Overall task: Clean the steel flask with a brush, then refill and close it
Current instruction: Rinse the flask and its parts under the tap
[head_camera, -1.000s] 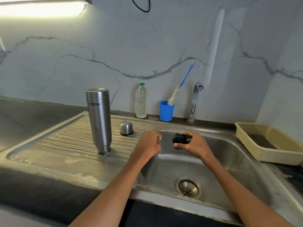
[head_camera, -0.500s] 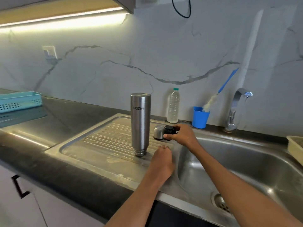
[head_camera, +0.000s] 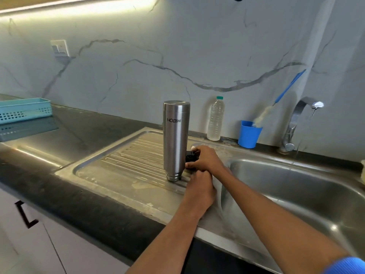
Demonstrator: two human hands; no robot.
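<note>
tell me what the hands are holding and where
The right hand holds the black stopper by its side, on the draining board. The left hand looks empty.

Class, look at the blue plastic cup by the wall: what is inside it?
The blue plastic cup holds a bottle brush with a blue handle, its pale bristle head leaning out over the rim. The brush's lower end and anything else inside are hidden by the cup's wall.

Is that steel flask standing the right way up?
No, upside down: the steel flask rests mouth-down on the draining board, its lettering inverted.
</note>
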